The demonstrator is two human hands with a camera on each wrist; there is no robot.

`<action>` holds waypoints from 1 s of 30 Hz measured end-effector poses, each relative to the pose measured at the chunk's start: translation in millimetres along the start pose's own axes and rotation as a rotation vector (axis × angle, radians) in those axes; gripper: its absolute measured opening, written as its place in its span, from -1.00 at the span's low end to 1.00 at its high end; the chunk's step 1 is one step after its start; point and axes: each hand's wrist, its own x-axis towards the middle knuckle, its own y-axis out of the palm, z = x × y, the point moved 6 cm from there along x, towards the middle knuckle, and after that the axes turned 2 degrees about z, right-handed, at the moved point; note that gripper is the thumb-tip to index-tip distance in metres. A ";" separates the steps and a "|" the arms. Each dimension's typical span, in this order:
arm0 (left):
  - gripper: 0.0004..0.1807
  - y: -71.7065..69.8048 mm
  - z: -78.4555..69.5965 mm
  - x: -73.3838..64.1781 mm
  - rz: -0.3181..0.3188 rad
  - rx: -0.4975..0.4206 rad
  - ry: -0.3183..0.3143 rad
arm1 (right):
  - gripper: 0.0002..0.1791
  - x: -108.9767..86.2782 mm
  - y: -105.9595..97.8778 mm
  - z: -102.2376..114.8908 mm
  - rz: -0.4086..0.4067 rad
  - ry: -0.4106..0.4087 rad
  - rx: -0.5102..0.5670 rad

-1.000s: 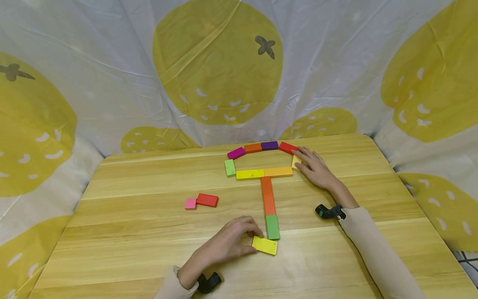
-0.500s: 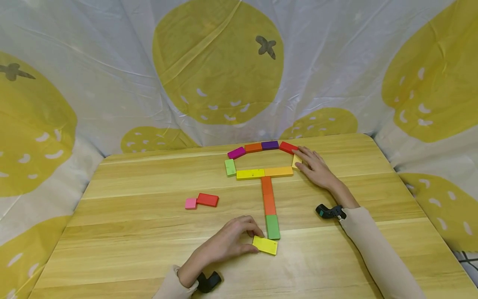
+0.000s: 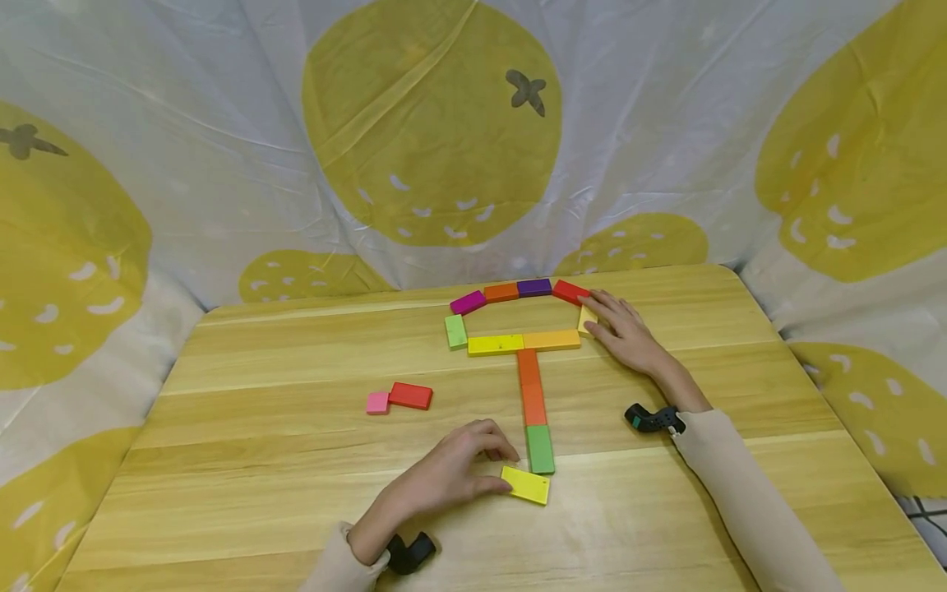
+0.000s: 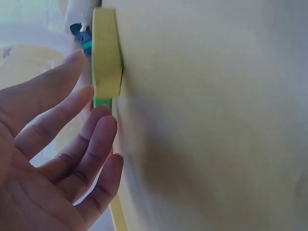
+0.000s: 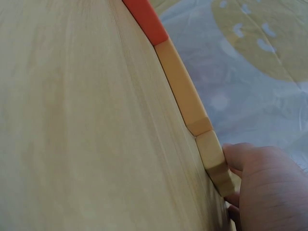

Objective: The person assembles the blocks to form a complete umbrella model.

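Observation:
In the head view, a yellow block [image 3: 526,485] lies slightly askew below the green block [image 3: 540,449]. My left hand [image 3: 460,467] is beside it, thumb at its left end and the other fingers raised off it. The left wrist view shows this hand [image 4: 62,154] with loosely bent fingers and nothing between them. My right hand [image 3: 625,333] rests at the pale yellow block [image 3: 588,321], fingers extended toward the red block [image 3: 571,293]. In the right wrist view the thumb [image 5: 237,153] touches the pale yellow block [image 5: 211,151]; the other fingers are mostly hidden.
Magenta, orange and purple [image 3: 535,288] blocks form an arch above a yellow and light-orange row [image 3: 551,339]. Orange blocks [image 3: 531,386] run down from it. A red block [image 3: 411,395] and pink block [image 3: 378,403] lie left on the wooden table [image 3: 259,469]. A patterned cloth [image 3: 222,164] hangs behind.
My left hand has let go of the yellow block: its fingers have lifted and spread from the thumb. The block stays in nearly the same place. My right hand has not visibly moved.

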 end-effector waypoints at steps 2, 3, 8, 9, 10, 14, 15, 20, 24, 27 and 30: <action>-0.74 -6.6 2.5 -1.2 -0.030 0.002 0.006 | -0.39 -0.2 0.1 0.5 0.001 -0.003 0.001; -0.74 -10.7 4.2 -2.1 -0.046 0.005 0.004 | -0.39 -0.4 0.3 0.6 0.002 -0.004 0.003; -0.77 -37.2 16.4 -7.8 -0.153 0.025 -0.019 | -0.39 -2.0 0.8 1.2 -0.002 -0.009 0.013; -0.76 -43.7 19.1 -9.2 -0.177 0.023 -0.026 | -0.39 -1.9 0.9 1.2 -0.005 -0.011 0.015; -0.76 -50.3 21.8 -10.7 -0.203 0.028 -0.028 | -0.39 -1.7 1.1 1.1 -0.008 -0.012 0.015; -0.73 -76.7 35.6 -17.2 -0.292 0.047 -0.055 | -0.39 -0.6 1.8 1.0 -0.009 -0.015 0.014; -0.72 -82.5 40.1 -18.7 -0.308 0.044 -0.067 | -0.39 -0.4 2.0 0.8 -0.008 -0.013 0.014; -0.66 -105.0 66.0 -26.3 -0.364 0.036 -0.122 | -0.39 -0.4 2.0 0.2 -0.006 -0.007 0.014; -0.63 -113.3 83.9 -32.0 -0.373 0.027 -0.151 | -0.39 -0.3 1.1 0.1 -0.008 -0.007 0.006; -0.64 -115.5 93.1 -34.9 -0.362 0.020 -0.165 | -0.39 0.0 0.4 0.0 -0.005 -0.004 0.004; -0.64 -116.2 98.4 -36.7 -0.343 0.015 -0.174 | -0.39 0.1 0.2 -0.3 -0.001 -0.002 0.004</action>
